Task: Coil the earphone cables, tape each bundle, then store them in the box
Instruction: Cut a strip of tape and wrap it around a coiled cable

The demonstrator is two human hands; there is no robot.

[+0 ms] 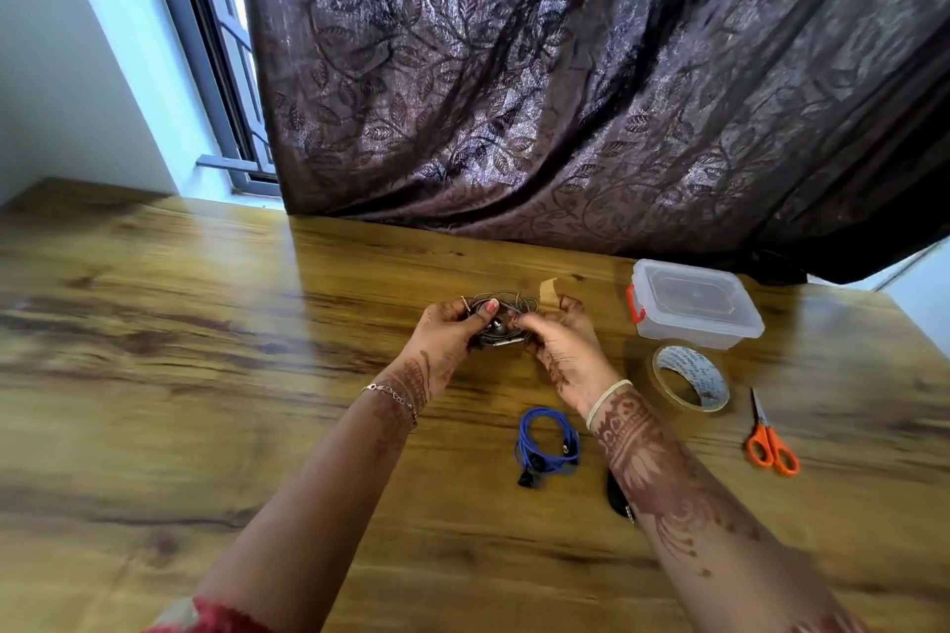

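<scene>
Above the middle of the wooden table [205,350], my left hand [452,329] grips a coiled grey earphone cable [506,306], thumb over the loops. My right hand [563,334] pinches the same coil from the right, and a strip of clear tape [547,293] sticks up from its fingers. A coiled blue earphone cable [547,442] lies on the table near my right wrist. The clear plastic box [694,303] with an orange latch stands closed at the right. Part of a dark object [619,499] shows under my right forearm.
A roll of clear tape [691,378] lies in front of the box. Orange-handled scissors [768,440] lie to its right. A dark patterned curtain [565,93] hangs down onto the table's far edge.
</scene>
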